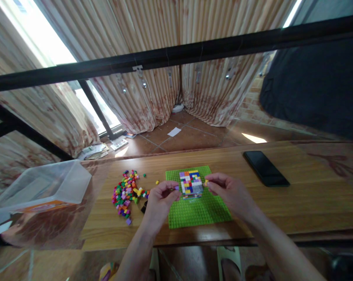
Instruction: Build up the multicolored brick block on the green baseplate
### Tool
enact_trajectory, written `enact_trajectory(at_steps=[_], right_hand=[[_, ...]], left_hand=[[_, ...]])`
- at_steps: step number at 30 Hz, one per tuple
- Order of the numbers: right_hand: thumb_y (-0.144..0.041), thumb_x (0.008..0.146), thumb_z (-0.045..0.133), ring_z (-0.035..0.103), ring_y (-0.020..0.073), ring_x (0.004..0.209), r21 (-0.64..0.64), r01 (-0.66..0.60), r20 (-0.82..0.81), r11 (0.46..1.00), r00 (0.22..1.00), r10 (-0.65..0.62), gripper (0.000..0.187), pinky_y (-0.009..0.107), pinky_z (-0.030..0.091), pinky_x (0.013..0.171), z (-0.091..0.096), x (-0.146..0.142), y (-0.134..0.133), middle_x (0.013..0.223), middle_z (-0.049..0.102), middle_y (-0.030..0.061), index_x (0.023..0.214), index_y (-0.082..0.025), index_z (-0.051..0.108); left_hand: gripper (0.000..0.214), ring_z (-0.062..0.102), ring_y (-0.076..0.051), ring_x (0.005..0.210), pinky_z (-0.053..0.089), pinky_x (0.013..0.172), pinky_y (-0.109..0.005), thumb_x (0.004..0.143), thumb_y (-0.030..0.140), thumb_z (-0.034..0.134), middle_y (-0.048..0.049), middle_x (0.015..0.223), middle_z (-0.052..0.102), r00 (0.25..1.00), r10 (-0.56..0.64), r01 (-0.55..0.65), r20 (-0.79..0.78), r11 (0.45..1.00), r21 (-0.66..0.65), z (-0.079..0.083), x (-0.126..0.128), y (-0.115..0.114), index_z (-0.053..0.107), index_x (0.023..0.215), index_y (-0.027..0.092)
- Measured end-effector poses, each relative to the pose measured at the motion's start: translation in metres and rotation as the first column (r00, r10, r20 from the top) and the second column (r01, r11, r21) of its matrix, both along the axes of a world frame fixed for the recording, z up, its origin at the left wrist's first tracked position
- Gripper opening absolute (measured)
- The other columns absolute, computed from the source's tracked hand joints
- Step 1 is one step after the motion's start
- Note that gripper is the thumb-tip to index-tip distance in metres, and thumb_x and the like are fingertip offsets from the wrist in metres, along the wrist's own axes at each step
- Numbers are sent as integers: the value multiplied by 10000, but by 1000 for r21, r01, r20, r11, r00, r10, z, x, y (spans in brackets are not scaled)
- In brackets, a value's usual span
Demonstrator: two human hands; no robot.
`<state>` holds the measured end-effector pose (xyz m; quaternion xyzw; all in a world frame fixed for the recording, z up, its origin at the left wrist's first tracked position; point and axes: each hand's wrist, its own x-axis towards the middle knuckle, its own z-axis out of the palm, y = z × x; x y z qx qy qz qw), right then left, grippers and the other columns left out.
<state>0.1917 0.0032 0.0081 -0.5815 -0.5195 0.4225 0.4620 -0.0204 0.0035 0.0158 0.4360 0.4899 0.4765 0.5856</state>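
A block of multicoloured toy bricks (191, 183) stands on a green studded baseplate (200, 214). At its left side my left hand (164, 197) pinches a small purple brick (177, 187) between thumb and fingers. My right hand (227, 191), on the other side of the block, is closed on a small yellow brick (206, 182) at its fingertips. To the left lies a loose pile of small coloured bricks (126, 193). A dark object (144, 207) shows partly behind my left hand; its kind is unclear.
A black phone (266, 168) lies on the wooden tabletop (311, 203) at the right. A clear plastic bin (56, 183) stands at the far left. Beyond the table are a dark metal bar (182, 55), striped curtains (129, 35) and papers (96, 151) on the tiled floor.
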Motion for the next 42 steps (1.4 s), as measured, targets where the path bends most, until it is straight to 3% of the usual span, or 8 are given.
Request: enact_trajectory(at_steps=[7,23,31,36,42], right_hand=[[-403,714,647,629,164,699,-20,-13,56,1000,998,14,288,303,488,659,-1,-5,0,764,715,43,863,-169,725],[-376,645,668,574,126,555,-39,-26,-14,999,1000,25,239,253,450,514,-3,-5,3,666,704,19,768,-180,725],[-348,641,705,668,167,667,-25,-46,-9,999,999,46,251,299,524,637,-9,-3,1,755,742,40,828,-180,715],[-421,707,694,680,187,743,-11,-69,115,998,991,70,305,318,526,672,-9,-6,-2,842,745,57,903,-187,693],[-464,715,697,650,193,647,27,79,378,996,922,-84,299,332,482,645,5,-20,-9,719,708,33,833,-191,666]], left_hand=[[195,556,-99,617,457,599,-222,642,228,756,0,727,665,999,-26,27,-22,999,17,-1,1,0,705,813,150],[175,548,-100,588,456,562,-224,676,249,719,-7,711,654,996,-54,59,-74,997,55,-5,1,-1,696,816,148],[177,540,-99,585,439,565,-223,705,249,701,-8,707,653,992,-68,77,-105,994,77,-9,0,-1,684,847,145],[182,540,-102,589,434,565,-223,708,271,710,-7,709,650,992,-77,85,-97,993,83,-9,0,-2,682,845,154],[180,530,-102,579,415,547,-219,712,279,705,-6,689,645,990,-87,98,-113,991,90,-8,0,-2,685,838,151]])
